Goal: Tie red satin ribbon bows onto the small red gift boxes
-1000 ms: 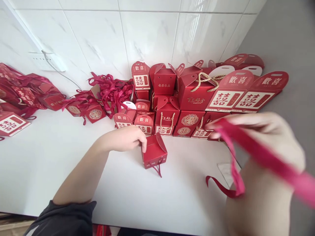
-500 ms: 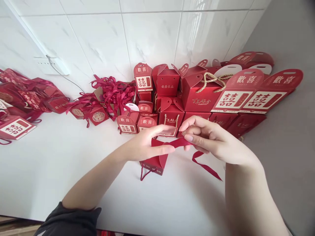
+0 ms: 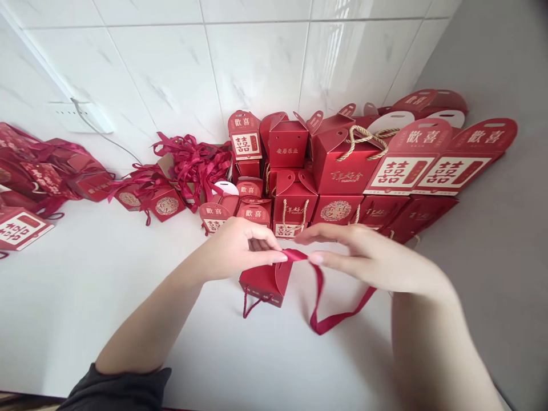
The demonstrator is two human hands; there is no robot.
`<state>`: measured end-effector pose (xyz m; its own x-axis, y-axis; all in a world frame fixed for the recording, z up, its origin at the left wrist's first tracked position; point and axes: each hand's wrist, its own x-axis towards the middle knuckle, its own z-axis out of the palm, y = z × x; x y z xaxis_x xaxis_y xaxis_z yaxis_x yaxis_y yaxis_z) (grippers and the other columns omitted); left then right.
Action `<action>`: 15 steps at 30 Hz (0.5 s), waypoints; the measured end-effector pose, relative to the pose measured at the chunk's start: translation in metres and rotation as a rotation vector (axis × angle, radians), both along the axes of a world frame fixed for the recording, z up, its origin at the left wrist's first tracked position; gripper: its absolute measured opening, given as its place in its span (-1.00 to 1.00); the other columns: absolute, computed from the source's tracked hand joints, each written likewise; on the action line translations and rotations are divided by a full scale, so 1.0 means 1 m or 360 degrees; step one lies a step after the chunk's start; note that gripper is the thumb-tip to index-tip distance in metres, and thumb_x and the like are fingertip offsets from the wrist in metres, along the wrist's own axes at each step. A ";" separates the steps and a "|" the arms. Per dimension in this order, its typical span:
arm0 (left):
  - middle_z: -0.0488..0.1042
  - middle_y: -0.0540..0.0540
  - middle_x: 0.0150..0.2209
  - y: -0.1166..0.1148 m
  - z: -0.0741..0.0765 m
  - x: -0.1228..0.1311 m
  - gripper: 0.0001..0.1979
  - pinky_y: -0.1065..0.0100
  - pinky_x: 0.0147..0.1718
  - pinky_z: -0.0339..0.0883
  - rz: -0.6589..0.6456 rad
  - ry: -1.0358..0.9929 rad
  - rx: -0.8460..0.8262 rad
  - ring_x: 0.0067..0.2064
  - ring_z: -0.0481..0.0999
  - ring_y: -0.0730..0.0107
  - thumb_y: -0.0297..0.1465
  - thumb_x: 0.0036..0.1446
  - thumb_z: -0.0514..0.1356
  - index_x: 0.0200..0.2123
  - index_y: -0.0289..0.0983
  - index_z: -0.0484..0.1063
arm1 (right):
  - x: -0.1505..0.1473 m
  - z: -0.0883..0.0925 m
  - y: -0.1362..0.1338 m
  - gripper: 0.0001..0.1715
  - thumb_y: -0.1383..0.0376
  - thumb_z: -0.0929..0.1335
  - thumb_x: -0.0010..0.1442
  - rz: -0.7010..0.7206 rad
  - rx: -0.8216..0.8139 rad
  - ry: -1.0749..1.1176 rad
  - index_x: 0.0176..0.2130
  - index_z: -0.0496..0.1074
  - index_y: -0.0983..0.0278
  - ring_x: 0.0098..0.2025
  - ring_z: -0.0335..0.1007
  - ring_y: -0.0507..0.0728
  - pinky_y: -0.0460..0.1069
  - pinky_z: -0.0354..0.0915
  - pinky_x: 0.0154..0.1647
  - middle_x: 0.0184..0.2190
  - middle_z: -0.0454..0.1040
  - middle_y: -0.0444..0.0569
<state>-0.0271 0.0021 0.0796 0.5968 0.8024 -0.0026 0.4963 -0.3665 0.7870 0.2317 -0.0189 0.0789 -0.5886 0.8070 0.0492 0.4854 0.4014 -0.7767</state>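
A dark red satin ribbon runs from my left hand past the right thumb, then loops down toward the table and back up under my right hand. My left thumb and fingers are closed on it in a pinch. The right hand's fingers are stretched out, thumb apart from them, with the thumb tip beside the ribbon. Just below the left hand stands a small red gift box with a thin red cord handle; its top is partly hidden by that hand.
Red gift boxes, some with gold rope handles, are stacked against the tiled wall. Beside them lies a heap of red ribbons. More ribboned boxes sit at the left. A cable runs from a wall socket.
My left fingers have closed on the ribbon, while my right hand has opened from its pinch. The loose ribbon now hangs in a wider loop below the right hand.
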 end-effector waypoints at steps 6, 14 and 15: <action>0.58 -0.02 -0.23 0.007 -0.003 0.001 -0.83 0.40 -0.20 0.41 -0.0043 0.0102 0.0109 -0.21 0.54 0.38 -0.30 0.21 0.19 -0.19 -0.22 0.53 | -0.032 -0.019 0.012 -0.67 0.06 0.35 0.26 0.0067 -0.0255 0.0186 -0.34 0.47 0.27 -0.42 0.48 0.08 -0.06 0.30 -0.35 -0.46 0.58 -0.08; 0.45 -0.10 -0.02 0.020 -0.013 -0.004 -0.80 0.27 -0.06 0.32 -0.0363 0.0613 0.0363 -0.05 0.47 0.24 -0.33 0.17 0.18 -0.14 -0.19 0.50 | -0.007 -0.024 0.025 -0.59 0.07 0.28 0.29 0.0310 -0.0435 -0.0185 -0.45 0.40 0.28 -0.45 0.36 0.04 -0.06 0.19 -0.42 -0.46 0.53 -0.09; 0.44 -0.10 -0.02 0.020 -0.015 -0.004 -0.80 0.28 -0.07 0.32 -0.0379 0.0622 0.0337 -0.06 0.47 0.25 -0.33 0.17 0.19 -0.14 -0.19 0.50 | -0.008 -0.026 0.027 -0.57 0.07 0.27 0.30 0.0325 -0.0446 -0.0232 -0.47 0.40 0.28 -0.49 0.31 0.03 -0.07 0.15 -0.46 -0.50 0.49 -0.11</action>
<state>-0.0309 0.0226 0.0645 0.7503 0.6510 -0.1148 0.6222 -0.6369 0.4552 0.2239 0.0078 0.0525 -0.7231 0.6427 -0.2532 0.5312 0.2830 -0.7986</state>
